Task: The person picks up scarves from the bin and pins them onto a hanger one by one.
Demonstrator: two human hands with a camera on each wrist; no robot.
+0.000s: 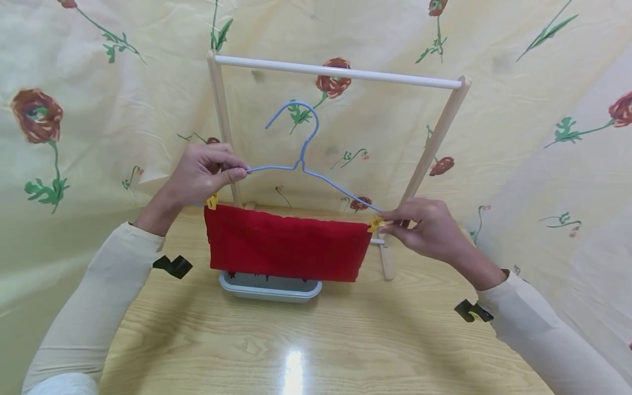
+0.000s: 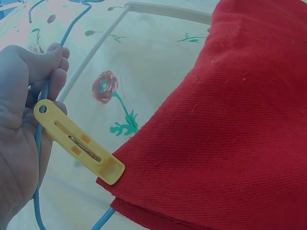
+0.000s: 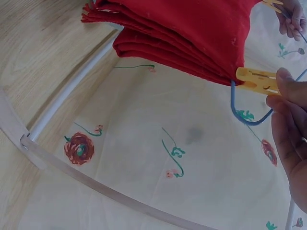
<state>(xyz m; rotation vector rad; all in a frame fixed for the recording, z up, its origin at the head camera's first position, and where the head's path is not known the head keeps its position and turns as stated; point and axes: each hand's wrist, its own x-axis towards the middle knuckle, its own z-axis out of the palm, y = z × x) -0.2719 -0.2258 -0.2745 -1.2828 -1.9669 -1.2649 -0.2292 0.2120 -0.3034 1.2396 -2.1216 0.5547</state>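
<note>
A blue wire hanger (image 1: pixel 340 189) is held up in front of me, hook at the top. A folded red cloth (image 1: pixel 286 241) with fringed ends in the right wrist view hangs over its lower bar. My left hand (image 1: pixel 197 173) pinches the hanger's left shoulder between thumb and fingers. Beside that hand, a yellow clip (image 2: pixel 79 141) bites the cloth's left upper corner, its other end by the hanger wire. At the right corner, my right hand (image 1: pixel 427 227) pinches a second yellow clip (image 3: pixel 256 81) that grips the cloth close to the hanger's bent end.
Behind the hanger stands a rack with wooden legs and a white top bar (image 1: pixel 340 71). A pale grey-blue tub (image 1: pixel 271 295) sits on the wood-grain table (image 1: pixel 237 345) below the cloth, partly hidden by it. A flowered curtain (image 1: pixel 123 99) encloses the back and sides.
</note>
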